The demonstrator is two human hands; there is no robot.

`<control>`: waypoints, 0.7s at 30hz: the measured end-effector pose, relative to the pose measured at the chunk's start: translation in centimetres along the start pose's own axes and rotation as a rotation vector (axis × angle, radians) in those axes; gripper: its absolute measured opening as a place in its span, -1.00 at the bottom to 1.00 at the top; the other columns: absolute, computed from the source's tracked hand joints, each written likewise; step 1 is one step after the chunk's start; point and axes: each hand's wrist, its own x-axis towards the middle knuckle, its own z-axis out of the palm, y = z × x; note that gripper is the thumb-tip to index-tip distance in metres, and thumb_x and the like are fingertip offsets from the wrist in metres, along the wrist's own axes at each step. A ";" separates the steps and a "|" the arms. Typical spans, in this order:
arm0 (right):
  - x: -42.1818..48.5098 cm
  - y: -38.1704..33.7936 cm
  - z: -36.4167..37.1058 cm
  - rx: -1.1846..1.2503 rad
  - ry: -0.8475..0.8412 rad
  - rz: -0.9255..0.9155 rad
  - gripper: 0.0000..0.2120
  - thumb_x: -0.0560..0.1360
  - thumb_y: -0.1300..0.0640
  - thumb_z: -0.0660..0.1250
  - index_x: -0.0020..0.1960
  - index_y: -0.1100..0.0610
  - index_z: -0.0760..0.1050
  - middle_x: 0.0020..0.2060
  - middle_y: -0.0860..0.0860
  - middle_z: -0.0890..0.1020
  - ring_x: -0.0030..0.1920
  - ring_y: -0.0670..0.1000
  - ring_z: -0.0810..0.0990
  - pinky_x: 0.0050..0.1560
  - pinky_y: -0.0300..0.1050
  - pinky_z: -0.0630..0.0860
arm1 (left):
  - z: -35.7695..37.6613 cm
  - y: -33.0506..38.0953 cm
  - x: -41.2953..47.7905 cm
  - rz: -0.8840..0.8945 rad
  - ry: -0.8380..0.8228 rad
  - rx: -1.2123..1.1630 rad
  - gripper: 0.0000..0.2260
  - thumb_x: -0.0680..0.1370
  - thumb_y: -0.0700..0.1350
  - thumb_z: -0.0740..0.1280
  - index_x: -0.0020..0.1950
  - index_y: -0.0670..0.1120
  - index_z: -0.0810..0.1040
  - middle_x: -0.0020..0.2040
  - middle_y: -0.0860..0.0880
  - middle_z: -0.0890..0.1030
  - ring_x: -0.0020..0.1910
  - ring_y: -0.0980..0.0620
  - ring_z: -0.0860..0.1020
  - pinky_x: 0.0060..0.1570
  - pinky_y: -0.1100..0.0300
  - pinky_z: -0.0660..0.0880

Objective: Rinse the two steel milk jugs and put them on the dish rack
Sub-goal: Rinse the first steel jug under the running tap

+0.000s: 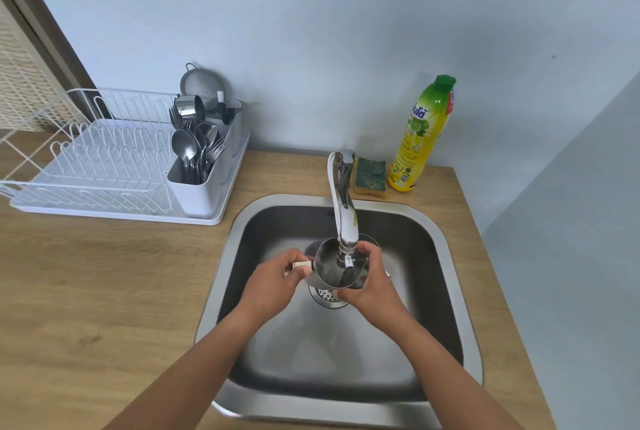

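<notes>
Only readable text: partial brand lettering, roughly "ula", white on green label of yellow dish soap bottle [420,139]. Smaller print on label too small to read.

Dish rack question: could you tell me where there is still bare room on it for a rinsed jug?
The dish rack has its whole left and middle run of white wire slots bare. Its right end is crowded: the cutlery caddy is packed with spoons and forks, with a steel cup and strainer behind it.

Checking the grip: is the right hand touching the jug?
Touching. The head view shows the right hand wrapped around the jug rim and side.
</notes>
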 end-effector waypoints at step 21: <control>-1.2 0.8 -3.4 -0.088 -0.191 0.084 -0.24 0.19 -0.14 0.60 0.30 -0.15 0.33 0.17 -0.05 0.55 0.17 -0.03 0.57 0.23 -0.10 0.54 | 2.7 -2.1 -1.9 -0.392 -0.384 -0.570 -0.85 0.66 -0.06 0.21 0.01 -0.11 0.49 -0.01 -0.13 0.71 -0.10 -0.16 0.67 -0.28 0.14 0.58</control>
